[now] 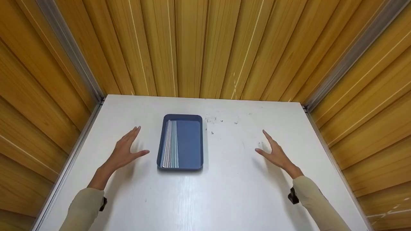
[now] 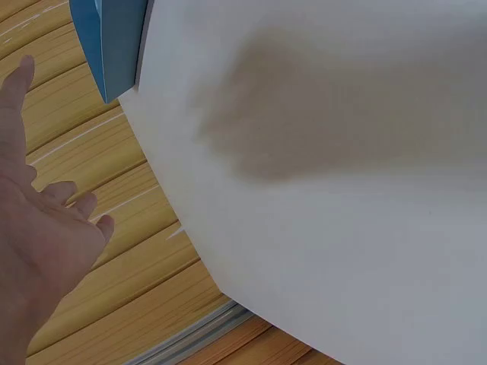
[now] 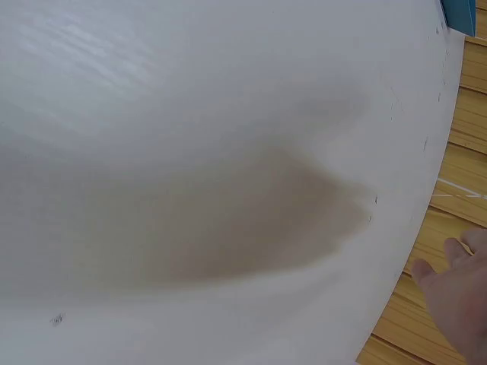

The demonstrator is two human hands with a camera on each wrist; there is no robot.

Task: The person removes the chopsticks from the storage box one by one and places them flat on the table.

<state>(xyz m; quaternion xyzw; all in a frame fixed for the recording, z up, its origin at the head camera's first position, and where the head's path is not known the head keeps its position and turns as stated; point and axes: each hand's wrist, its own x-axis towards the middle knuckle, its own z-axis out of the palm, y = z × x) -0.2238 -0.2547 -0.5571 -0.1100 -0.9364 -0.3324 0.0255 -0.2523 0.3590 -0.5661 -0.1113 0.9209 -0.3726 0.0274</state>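
A blue rectangular tray (image 1: 190,144) lies on the white table, left of its middle. Along its left inner side lie several thin, pale pink, white and light-blue sticks (image 1: 174,144), side by side; they look like straws. To the left of the tray hovers my left hand (image 1: 123,152), fingers extended and thumb apart, holding nothing. My right hand (image 1: 276,155) is well to the right of the tray, its fingers also spread and nothing in it. Part of the tray (image 2: 125,46) shows at the top of the left wrist view, and a corner of it (image 3: 459,15) in the right wrist view.
The white table (image 1: 224,199) carries small dark marks right of the tray. Wood-patterned walls (image 1: 189,48) surround it at the back and both sides, with grey metal posts (image 1: 72,48) at the corners. Both hands cast shadows on the tabletop.
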